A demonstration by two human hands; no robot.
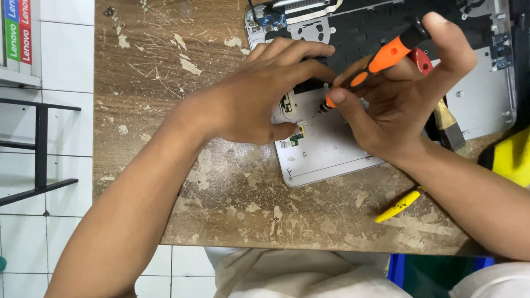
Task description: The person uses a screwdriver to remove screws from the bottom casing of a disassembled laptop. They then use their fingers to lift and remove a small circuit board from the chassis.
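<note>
Screwdriver (386, 55), orange and black, sat pinched in the right hand (403, 105), thumb capping its top and fingers closed tight near the tip. That tip met the opened laptop shell (331, 149) just below the grip. Left hand (259, 94) lay flat beside the tip, fingers bracing the panel, holding nothing. Good form, I judged, meant a plumb shaft, steady pressure, slow turns. A yellow tool (397, 206) rested well clear on the worn table (237, 204).

yellow tool (397, 206), paintbrush (448, 126), scuffed wooden table (165, 60)
</note>
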